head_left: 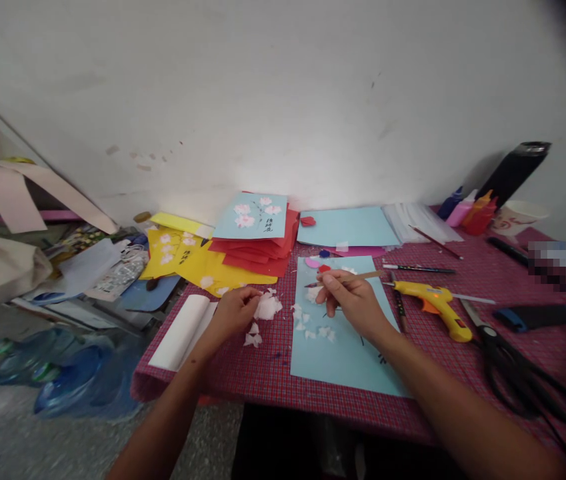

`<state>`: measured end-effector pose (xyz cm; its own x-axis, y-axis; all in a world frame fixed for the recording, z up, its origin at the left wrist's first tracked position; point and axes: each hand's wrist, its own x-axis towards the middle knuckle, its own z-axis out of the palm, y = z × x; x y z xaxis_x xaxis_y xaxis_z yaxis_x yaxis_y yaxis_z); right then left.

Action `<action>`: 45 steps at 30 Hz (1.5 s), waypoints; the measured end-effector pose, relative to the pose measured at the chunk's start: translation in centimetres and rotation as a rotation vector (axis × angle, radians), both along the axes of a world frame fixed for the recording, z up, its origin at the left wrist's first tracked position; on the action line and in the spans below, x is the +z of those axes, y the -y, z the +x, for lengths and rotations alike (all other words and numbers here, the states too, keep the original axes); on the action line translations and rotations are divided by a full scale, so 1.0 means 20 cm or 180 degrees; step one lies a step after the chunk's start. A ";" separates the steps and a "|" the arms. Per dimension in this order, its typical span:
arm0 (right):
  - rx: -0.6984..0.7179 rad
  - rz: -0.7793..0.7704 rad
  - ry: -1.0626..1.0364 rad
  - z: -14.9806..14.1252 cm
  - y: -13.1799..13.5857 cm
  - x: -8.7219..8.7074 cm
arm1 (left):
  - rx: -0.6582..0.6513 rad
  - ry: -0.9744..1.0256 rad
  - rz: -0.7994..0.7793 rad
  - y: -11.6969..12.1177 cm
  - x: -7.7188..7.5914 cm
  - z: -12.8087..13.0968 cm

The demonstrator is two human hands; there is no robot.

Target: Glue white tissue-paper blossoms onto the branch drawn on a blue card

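A light blue sheet (343,353) lies on the red checked tablecloth (263,367) in front of me, with small white paper petals (320,331) on it. My right hand (350,297) hovers over the sheet and pinches a thin wooden brush (363,276) that points left. My left hand (235,308) rests on the cloth left of the sheet, fingers curled at a small heap of white paper scraps (267,307). More white scraps (253,339) lie just below it.
A yellow glue gun (437,303) and black scissors (503,357) lie right of the sheet. Stacks of red (257,250), yellow (187,257) and blue cards sit at the back. Glue bottles (467,210) and a paper cup (515,217) stand far right. A white roll (180,333) lies at the left table edge.
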<state>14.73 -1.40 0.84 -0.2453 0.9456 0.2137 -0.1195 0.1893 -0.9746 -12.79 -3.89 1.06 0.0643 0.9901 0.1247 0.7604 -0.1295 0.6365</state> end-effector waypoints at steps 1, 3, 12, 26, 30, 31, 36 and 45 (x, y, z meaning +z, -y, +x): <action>0.0021 -0.0039 -0.0033 0.00 0.00 0.00 | 0.0051 0.0245 -0.0083 0.01 0.01 0.00; 0.0061 -0.0061 -0.0065 -0.01 0.00 -0.01 | 0.0084 0.0798 -0.0243 0.02 0.03 0.01; 0.0660 0.0408 0.0372 -0.01 0.03 -0.01 | -0.0105 0.2268 -0.0888 0.06 -0.01 0.24; 0.0339 0.0686 0.0702 -0.01 0.01 -0.03 | -0.0388 0.2545 -0.0938 0.04 -0.07 0.43; 0.0274 0.0641 0.0715 -0.01 0.01 -0.01 | -0.0305 0.2466 -0.0881 0.04 -0.09 0.42; 0.0269 0.0619 0.0705 -0.01 0.01 -0.01 | -0.0282 0.2458 -0.0862 0.04 -0.09 0.42; 0.0430 0.0515 0.0596 -0.01 0.01 -0.01 | -0.0242 0.2487 -0.0836 0.04 -0.11 0.41; 0.0591 0.0388 0.0407 -0.01 0.01 -0.03 | -0.0099 0.2516 -0.0688 0.04 -0.10 0.41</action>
